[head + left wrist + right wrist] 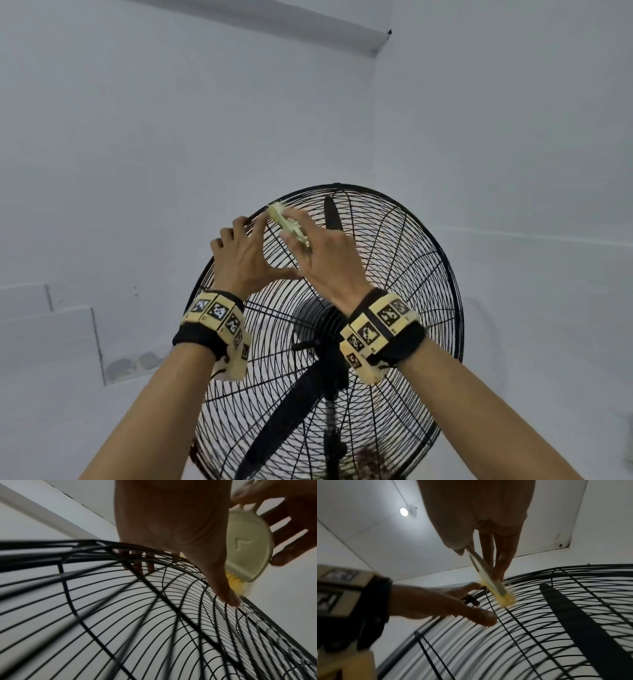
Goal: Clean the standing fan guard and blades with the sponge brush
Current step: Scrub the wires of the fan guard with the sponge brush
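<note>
Head view, right hand (322, 253) gripping sponge brush (286, 224), lettering seemingly unreadable

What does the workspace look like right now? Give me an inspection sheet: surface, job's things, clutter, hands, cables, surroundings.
Surface: nothing seen; the job is on an upright fan.
Job's things: black wire fan guard upright; black blades inside it, one pointing up; sponge brush with its yellow sponge against the guard's upper left rim.
Clutter: blurred roundish items low at the left wall, too unclear to name.
Hands: left hand curls its fingers over the guard rim, thumb on the wires; right hand pinches the sponge brush.
Cables: nothing seen.
Surroundings: white walls, ceiling lamp.
</note>
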Available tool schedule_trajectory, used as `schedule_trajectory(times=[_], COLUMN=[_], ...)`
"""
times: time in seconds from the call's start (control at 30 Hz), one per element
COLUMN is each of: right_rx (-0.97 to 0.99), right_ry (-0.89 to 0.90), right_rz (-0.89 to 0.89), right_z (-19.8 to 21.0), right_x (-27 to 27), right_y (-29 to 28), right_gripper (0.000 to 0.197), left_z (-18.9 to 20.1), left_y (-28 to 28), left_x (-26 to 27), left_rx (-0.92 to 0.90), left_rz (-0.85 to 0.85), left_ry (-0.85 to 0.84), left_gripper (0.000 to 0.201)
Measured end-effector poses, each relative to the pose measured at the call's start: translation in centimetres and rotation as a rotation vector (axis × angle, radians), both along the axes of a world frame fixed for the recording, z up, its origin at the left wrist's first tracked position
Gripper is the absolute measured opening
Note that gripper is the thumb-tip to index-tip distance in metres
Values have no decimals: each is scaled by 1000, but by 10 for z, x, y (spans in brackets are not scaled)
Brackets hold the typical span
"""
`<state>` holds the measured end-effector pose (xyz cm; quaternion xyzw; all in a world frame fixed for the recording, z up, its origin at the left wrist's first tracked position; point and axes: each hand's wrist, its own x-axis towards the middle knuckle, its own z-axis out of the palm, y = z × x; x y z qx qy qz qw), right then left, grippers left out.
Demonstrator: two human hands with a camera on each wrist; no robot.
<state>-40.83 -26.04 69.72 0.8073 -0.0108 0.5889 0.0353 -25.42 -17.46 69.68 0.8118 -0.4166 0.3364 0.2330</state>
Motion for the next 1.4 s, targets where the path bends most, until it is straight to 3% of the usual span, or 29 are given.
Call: schedule_trajectory(times=[0.1,0.17,0.27,0.4,0.47,0.57,0.73,0.8,0.9,0.97,1.07,1.13,1.23,1.3,1.4], right_rx=[162,333,382,282,405,500,352,448,563,505,370,407,581,560,416], right_ry=[-203,-317,-148,-8,-110,-270,-33,-130,-289,-196,40,16,-182,-120,68], right_rz=[-17,-140,-195,61,67,-60,111,119,-54,-50,140,142,-38,-90,85], right_z=[13,20,7,-23,-13,-3,-21,-14,-6,-13,-34,-32,-25,-31,-53], right_x=[-14,-26,-20,-12,-23,-30,-12,-20,-31,-26,-19,-25,-33,-29,-19], right_y=[-14,-30,-23,-4,-18,-32,-12,-23,-37,-28,-10,-15,-29,-24,-5], right_gripper=[32,35,40,44,41,36,38,37,35,38,40,39,40,48,48], left_z=[-2,-4,-5,-3,-5,-5,-3,-4,-6,-5,-2,-1,0,0,3], left_y=[1,-1,-5,-7,-5,-5,-8,-6,-4,-6,-10,-9,-8,-9,-12], left_x=[1,1,-1,1,1,-1,-3,-2,0,-1,-2,-1,0,0,2], left_rx=[-19,-44,-62,-77,-79,-71,-73,-81,-80,-75,-74,-80,-76,-69,-71], left_rz=[-9,-7,1,-5,-12,-14,-2,-2,-3,-3,3,1,-5,-6,-11], left_ry=[9,12,-3,6,13,6,7,11,9,1,15,25,37,30,37], left_gripper=[134,130,127,125,126,127,126,126,127,127,126,126,128,129,127])
